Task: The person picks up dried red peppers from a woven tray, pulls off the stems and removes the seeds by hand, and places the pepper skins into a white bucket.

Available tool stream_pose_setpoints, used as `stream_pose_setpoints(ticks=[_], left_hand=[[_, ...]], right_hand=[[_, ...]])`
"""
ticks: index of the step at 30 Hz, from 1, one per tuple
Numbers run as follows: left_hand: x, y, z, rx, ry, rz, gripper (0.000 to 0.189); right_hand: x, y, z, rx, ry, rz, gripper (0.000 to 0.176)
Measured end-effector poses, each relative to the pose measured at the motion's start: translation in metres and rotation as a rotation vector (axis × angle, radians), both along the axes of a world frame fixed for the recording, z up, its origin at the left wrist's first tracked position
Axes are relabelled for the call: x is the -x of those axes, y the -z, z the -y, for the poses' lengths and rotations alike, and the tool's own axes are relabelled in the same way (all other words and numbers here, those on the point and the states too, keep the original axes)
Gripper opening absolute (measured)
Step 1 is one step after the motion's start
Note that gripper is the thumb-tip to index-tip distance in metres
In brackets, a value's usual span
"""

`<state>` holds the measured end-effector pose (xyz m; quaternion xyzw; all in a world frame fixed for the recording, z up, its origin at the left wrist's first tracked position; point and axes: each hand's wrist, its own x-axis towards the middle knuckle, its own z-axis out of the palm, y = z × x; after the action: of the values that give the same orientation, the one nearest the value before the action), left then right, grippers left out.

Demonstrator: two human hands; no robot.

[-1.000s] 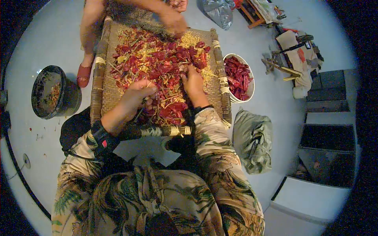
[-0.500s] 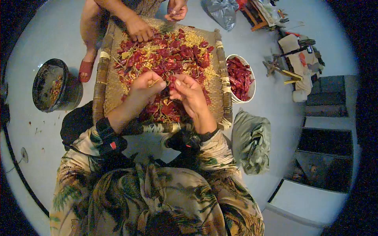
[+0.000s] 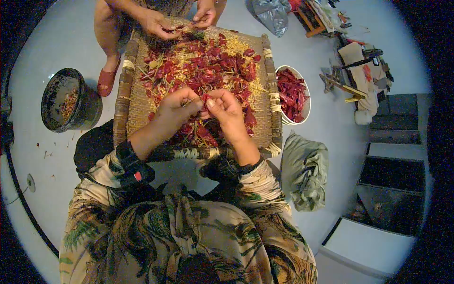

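Note:
A woven tray (image 3: 135, 102) holds a heap of dried red chillies (image 3: 208, 61) mixed with yellow seeds and stems. My left hand (image 3: 176, 108) and my right hand (image 3: 226, 110) meet above the near part of the heap, both pinching one red chilli (image 3: 206, 99) between their fingertips. Across the tray another person's two hands (image 3: 177, 22) hold a chilli at the far edge.
A white bowl (image 3: 306, 102) of red chillies stands right of the tray. A black bucket (image 3: 68, 99) with scraps stands to the left. A grey-green bag (image 3: 305, 170) lies on the floor at right. Tools and cloth clutter the upper right; steps are at far right.
My hands lifted off the heap and came together on one chilli. The other person's hands moved from the pile to the far edge and joined.

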<state>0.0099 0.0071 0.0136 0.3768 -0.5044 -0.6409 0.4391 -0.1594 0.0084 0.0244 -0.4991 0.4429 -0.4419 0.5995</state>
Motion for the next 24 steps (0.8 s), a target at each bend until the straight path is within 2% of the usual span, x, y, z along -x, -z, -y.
stream_pose_setpoints(ticks=[1,4,7,13,16,24], left_hand=[[-0.003,-0.001,0.0,-0.034,0.003,0.023,0.013],[-0.008,-0.003,0.002,0.228,-0.073,0.266,0.01],[-0.008,-0.015,-0.001,0.331,-0.116,0.443,0.01],[-0.005,-0.026,-0.006,0.456,-0.161,0.571,0.01],[-0.004,-0.026,-0.006,0.611,-0.172,0.561,0.011],[-0.009,-0.024,-0.007,0.615,-0.097,0.634,0.011]], right_hand=[[0.0,-0.001,0.0,-0.015,-0.002,-0.018,0.02],[0.001,0.002,0.001,0.039,-0.031,-0.048,0.02],[0.004,0.002,0.001,0.008,-0.075,-0.116,0.02],[0.002,-0.009,0.0,-0.055,-0.111,-0.076,0.021],[0.002,-0.007,0.0,-0.05,-0.124,-0.049,0.021],[0.0,-0.005,-0.003,-0.042,-0.084,-0.041,0.019]])
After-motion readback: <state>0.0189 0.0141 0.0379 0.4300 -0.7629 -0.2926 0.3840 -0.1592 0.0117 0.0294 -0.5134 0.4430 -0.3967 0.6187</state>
